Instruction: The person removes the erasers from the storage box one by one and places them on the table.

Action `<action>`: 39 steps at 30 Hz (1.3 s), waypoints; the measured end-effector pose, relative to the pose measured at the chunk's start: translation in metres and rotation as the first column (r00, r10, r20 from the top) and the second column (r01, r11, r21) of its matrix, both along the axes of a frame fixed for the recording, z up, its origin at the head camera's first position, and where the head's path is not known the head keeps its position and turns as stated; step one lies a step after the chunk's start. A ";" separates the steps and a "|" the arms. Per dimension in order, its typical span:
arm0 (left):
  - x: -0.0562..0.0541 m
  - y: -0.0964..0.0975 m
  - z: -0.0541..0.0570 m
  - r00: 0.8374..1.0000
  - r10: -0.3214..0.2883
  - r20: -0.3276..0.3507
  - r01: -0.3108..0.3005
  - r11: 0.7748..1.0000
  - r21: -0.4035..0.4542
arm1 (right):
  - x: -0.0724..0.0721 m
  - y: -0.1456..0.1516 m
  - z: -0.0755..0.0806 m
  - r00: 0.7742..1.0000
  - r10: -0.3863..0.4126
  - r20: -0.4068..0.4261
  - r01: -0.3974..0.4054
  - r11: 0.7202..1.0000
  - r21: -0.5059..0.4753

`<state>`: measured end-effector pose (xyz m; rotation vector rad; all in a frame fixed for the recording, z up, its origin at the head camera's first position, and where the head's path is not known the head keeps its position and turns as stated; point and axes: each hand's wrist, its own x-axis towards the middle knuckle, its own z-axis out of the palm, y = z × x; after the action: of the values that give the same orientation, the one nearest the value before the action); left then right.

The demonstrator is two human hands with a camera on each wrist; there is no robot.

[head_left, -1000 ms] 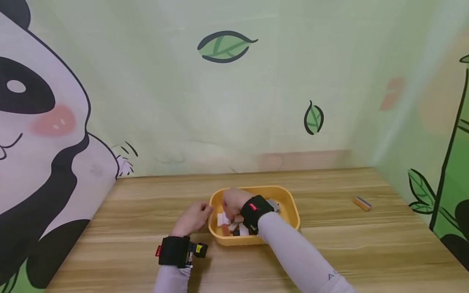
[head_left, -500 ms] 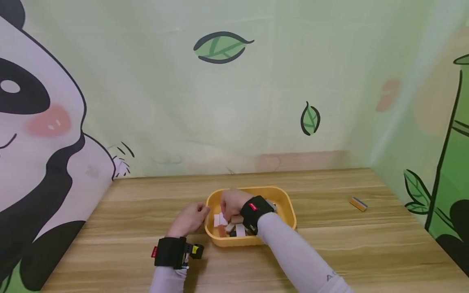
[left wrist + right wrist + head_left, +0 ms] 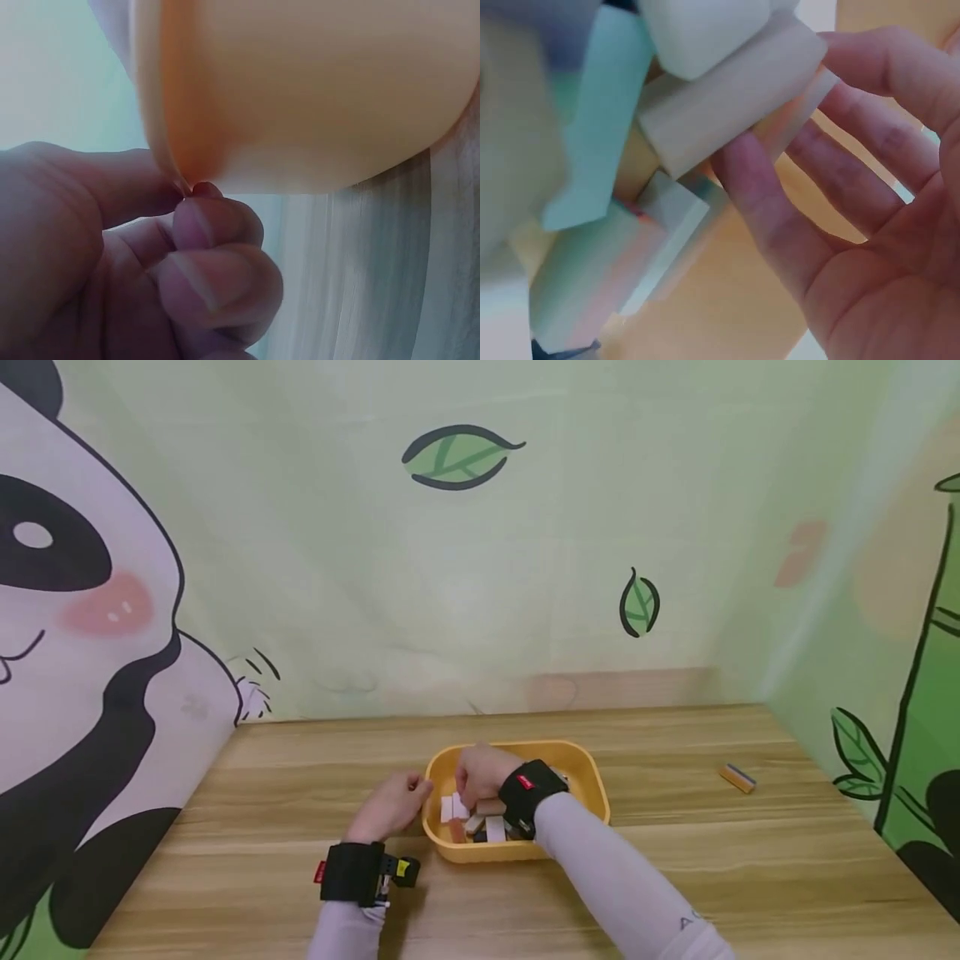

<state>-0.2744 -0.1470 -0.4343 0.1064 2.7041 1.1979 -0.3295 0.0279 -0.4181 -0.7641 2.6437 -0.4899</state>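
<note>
A yellow plastic tub (image 3: 517, 852) with rounded corners stands on the wooden table, holding several small eraser-like blocks. At its left end my left hand (image 3: 386, 810) pinches the rim between thumb and curled fingers, seen closely in the left wrist view against the tub wall (image 3: 315, 97). My right hand (image 3: 483, 774) reaches down inside the tub. In the right wrist view, its thumb and forefinger grip a pale rectangular eraser (image 3: 735, 94) at one end. Other erasers (image 3: 596, 270), greenish, white and pinkish, are heaped around it.
A small orange, white and blue eraser (image 3: 738, 778) lies alone on the table (image 3: 660, 868) to the right of the tub. Behind the table hangs a pale green cloth backdrop (image 3: 480, 568) with panda and leaf prints.
My right hand has shifted slightly to the right inside the tub, and more of the blocks under its wrist show. My left hand stays at the rim.
</note>
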 end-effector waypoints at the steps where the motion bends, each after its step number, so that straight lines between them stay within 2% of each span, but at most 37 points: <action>1: 0.000 0.000 -0.001 1.000 -0.002 -0.002 0.002 1.000 -0.004 | 0.000 0.001 0.000 1.000 0.005 -0.006 -0.005 1.000 0.007; 4: 0.001 0.001 -0.001 1.000 -0.007 -0.007 0.007 1.000 0.000 | 0.001 0.003 0.003 0.999 0.040 -0.034 -0.039 0.999 0.028; 6: 0.003 0.000 -0.001 1.000 -0.009 -0.015 0.009 1.000 0.006 | 0.001 0.006 0.010 0.996 0.064 -0.056 -0.062 0.998 0.032; 11: 0.004 -0.001 0.001 1.000 -0.003 -0.026 0.003 1.000 0.005 | 0.000 0.023 0.043 0.987 0.102 -0.122 -0.100 0.995 0.026; 16: 0.004 -0.003 0.000 1.000 0.013 -0.006 -0.013 1.000 -0.003 | 0.006 0.058 0.075 0.991 0.054 -0.123 -0.054 0.999 0.010; 19: 0.005 -0.003 0.001 1.000 0.012 0.001 -0.012 1.000 -0.002 | 0.011 0.088 0.083 0.995 -0.023 -0.094 0.022 1.000 -0.014; 25: 0.005 -0.004 0.002 1.000 0.010 0.009 -0.010 1.000 0.003 | 0.020 0.159 0.072 0.982 -0.173 -0.081 0.166 0.982 -0.088; 29: 0.003 -0.004 0.002 1.000 0.007 -0.010 -0.007 1.000 -0.005 | 0.034 0.204 0.059 0.959 -0.284 -0.016 0.279 0.951 -0.133; 34: 0.005 -0.002 0.000 1.000 -0.003 0.001 0.003 1.000 -0.002 | 0.059 0.252 0.038 0.898 -0.434 0.064 0.438 0.878 -0.191; 39: 0.004 0.002 -0.001 1.000 -0.001 -0.001 0.001 1.000 0.015 | 0.075 0.287 0.022 0.839 -0.537 0.094 0.544 0.816 -0.195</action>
<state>-0.2706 -0.1455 -0.4348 0.1101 2.6958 1.2179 -0.2548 0.3148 -0.3960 -0.0232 2.7817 -0.9389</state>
